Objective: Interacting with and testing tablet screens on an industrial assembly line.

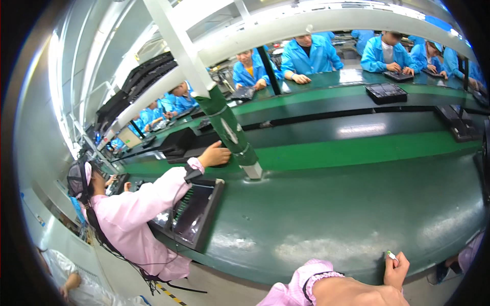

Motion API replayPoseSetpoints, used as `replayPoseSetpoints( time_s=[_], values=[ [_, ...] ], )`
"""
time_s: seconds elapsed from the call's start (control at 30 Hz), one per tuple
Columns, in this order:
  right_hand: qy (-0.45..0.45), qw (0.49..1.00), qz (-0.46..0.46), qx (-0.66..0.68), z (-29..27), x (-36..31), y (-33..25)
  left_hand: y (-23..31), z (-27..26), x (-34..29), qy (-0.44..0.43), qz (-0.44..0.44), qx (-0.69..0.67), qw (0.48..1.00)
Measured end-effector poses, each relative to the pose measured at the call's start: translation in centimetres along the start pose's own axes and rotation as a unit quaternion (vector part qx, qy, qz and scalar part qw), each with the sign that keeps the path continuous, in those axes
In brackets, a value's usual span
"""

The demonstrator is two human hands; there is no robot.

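Note:
At the lower edge, my left hand (357,293) and its wrist come in close below a pink sleeve with a gathered cuff (319,275). The fingers of that hand are out of sight. Just beyond it, over the near edge of the green bench, my right hand (397,271) is closed. A small white piece with a green tip (391,254) sticks up between its thumb and fingers; its exact kind is too small to tell. Part of the right wrist is hidden behind the left hand.
A co-worker in pink (135,209) reaches over the green bench (326,209) at left, beside a black-framed panel (204,214). A green-wrapped post (229,127) rises from the bench. Across it, people in blue (309,56) sit by dark units (386,94). Black casings (178,141) are stacked at left.

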State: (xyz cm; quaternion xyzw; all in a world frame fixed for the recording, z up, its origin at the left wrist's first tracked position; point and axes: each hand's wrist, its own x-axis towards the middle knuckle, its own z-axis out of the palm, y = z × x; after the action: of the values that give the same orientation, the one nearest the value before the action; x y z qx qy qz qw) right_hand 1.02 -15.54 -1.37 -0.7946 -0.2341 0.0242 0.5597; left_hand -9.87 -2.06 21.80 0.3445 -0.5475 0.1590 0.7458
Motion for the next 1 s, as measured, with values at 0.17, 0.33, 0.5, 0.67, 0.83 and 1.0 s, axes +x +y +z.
replayPoseSetpoints(
  time_s=[0.17, 0.33, 0.5, 0.67, 0.83, 1.0],
  values=[
    [0.007, 1.000, -0.010, 0.017, 0.4, 0.3, -1.2, -1.0, -0.1, 0.6, -0.041, -0.056, -0.037, 0.997],
    [0.018, 0.999, -0.037, 0.015, 0.3, 0.6, -1.0, -2.6, -1.3, 0.8, -0.032, -0.083, -0.083, 0.993],
    [0.011, 1.000, -0.026, 0.003, -0.4, -0.4, -1.1, -5.5, 2.0, -0.6, 0.061, -0.046, -0.209, 0.975],
    [0.014, 1.000, -0.016, -0.013, -0.6, -0.8, -2.2, -4.4, 1.8, -0.8, 0.065, -0.103, -0.216, 0.969],
    [-0.001, 0.999, -0.032, -0.003, -0.3, -0.4, -1.3, -4.9, 0.6, 0.0, -0.018, -0.189, -0.267, 0.945],
    [0.001, 0.999, -0.033, 0.016, 0.0, 0.1, -1.9, -6.2, -1.9, -0.7, -0.050, -0.042, -0.063, 0.996]
  ],
)
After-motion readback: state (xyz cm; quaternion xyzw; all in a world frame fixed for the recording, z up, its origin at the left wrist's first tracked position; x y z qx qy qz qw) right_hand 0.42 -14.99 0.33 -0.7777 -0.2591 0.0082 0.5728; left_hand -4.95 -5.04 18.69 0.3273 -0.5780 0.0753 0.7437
